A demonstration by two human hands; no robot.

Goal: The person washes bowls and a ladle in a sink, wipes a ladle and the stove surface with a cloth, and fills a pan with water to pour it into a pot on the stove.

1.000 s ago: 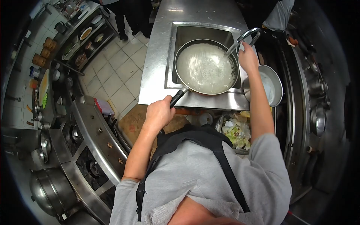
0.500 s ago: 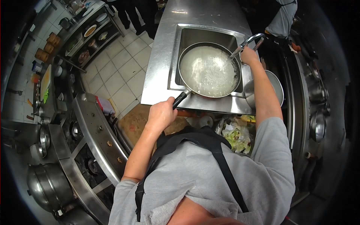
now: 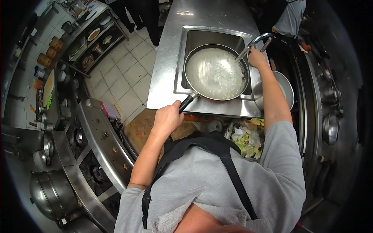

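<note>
A wide frying pan (image 3: 215, 73) filled with cloudy, rippling water sits over the metal sink (image 3: 213, 37). My left hand (image 3: 168, 117) is closed round its black handle (image 3: 186, 104), near the counter's front edge. At the pan's right side, my right hand (image 3: 257, 58) is closed on the chrome faucet (image 3: 244, 53), with its fingertips partly hidden. The faucet's spout points down into the pan, and the water ripples below it. A metal bowl (image 3: 286, 87) lies partly under my right forearm.
The steel counter (image 3: 165, 79) surrounds the sink. Below its front edge is a bin of vegetable scraps (image 3: 246, 141). A gas stove (image 3: 93, 173) stands to the left, and a shelf of dishes (image 3: 94, 46) is farther back. Two people stand beyond the counter, one on each side.
The view has shifted slightly. Both hands keep their hold, the pan stays in place, and the ripples on the water look different.
</note>
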